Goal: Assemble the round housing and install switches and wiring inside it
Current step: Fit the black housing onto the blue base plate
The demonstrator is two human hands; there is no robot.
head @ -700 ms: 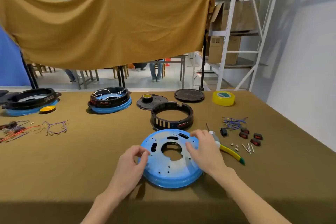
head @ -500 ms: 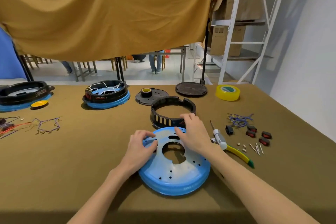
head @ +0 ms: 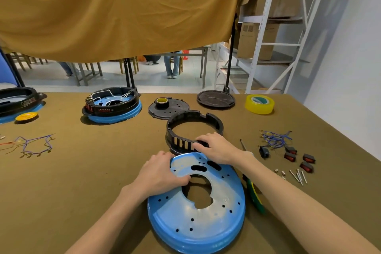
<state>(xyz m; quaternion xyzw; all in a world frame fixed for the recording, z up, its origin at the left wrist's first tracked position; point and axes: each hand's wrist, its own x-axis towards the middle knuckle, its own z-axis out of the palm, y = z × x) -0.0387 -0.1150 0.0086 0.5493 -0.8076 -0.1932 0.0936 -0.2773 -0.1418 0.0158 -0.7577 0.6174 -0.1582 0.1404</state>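
Note:
A blue round base plate (head: 198,212) with a central cut-out lies on the table in front of me. My left hand (head: 160,173) rests on its far left part, fingertips curled at the edge of the central opening. Just behind the plate stands a black slotted housing ring (head: 193,128). My right hand (head: 216,147) grips the ring's near wall. Several black and red rocker switches (head: 292,155) and a bundle of blue wires (head: 275,139) lie to the right.
An assembled blue and black housing (head: 112,107) with wiring sits at the back left, another (head: 16,103) at the far left edge. Two black discs (head: 215,99), yellow tape (head: 259,104), pliers (head: 255,196), small pins (head: 296,175) and loose wires (head: 35,144) lie around.
Both hands have slid forward across the blue plate. My right hand has left the plate and taken hold of the black ring; the left moved to the central opening's edge.

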